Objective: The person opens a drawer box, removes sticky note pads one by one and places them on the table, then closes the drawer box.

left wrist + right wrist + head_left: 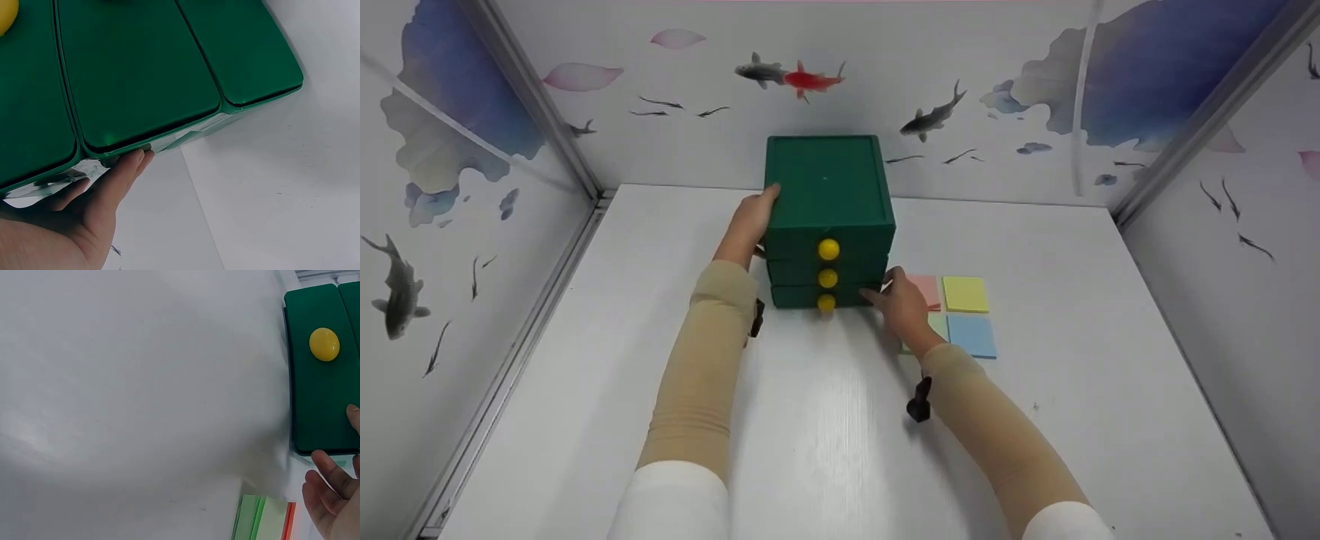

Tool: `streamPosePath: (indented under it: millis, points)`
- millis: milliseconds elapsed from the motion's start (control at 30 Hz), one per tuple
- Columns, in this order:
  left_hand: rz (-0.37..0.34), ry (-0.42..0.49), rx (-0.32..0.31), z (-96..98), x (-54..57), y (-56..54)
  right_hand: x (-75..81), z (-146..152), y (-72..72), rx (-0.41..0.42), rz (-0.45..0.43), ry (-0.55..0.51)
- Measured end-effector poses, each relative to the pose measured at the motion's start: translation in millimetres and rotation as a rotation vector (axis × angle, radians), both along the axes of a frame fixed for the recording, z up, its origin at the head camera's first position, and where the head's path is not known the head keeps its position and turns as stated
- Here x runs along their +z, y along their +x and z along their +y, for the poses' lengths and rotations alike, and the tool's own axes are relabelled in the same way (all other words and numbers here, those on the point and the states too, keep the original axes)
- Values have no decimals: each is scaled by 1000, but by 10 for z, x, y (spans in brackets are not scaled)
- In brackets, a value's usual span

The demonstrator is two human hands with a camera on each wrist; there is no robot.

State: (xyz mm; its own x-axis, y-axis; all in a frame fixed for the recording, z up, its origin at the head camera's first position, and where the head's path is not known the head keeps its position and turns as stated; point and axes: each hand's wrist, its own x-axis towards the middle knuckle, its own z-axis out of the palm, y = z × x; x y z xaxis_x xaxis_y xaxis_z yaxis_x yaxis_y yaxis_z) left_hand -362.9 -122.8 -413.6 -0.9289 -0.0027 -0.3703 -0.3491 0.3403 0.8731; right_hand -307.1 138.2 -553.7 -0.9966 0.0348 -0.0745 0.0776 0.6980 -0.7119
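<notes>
A green cabinet (826, 184) of three stacked drawers, each with a round yellow knob (829, 249), stands at the back of the table with its front toward me. My left hand (748, 219) lies along its left side, the fingers extended against the wall of the cabinet in the left wrist view. At the lower right front corner is my right hand (906, 304). Its thumb (354, 417) touches the front of a drawer, while the loosely bent fingers (332, 475) are beside the side wall. All three drawers look pushed in.
Right of the cabinet lie square sticky-note pads: a pink one (924, 291), a yellow one (964, 294), a blue one (971, 335) and a green one (937, 327), partly behind my right hand. White panels with painted fish enclose the white table (825, 450) at the back and sides.
</notes>
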Motion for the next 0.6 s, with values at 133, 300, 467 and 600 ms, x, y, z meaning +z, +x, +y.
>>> streamPosePath:
  millis: [133, 300, 467, 600]
  points:
    - [-6, 0, 4, 9, 6, -1, -1, 2, -4, -11, 0, 21]
    - [-7, -6, 15, 15, 1, -14, -14, 11, -14, 1, 33, 60]
    - [30, -77, 25, 28, 0, 7, -14, 31, -14, 22, 38, 108]
    - [144, -263, 64, 10, 7, 31, 69, 57, -23, 46, 21, 128]
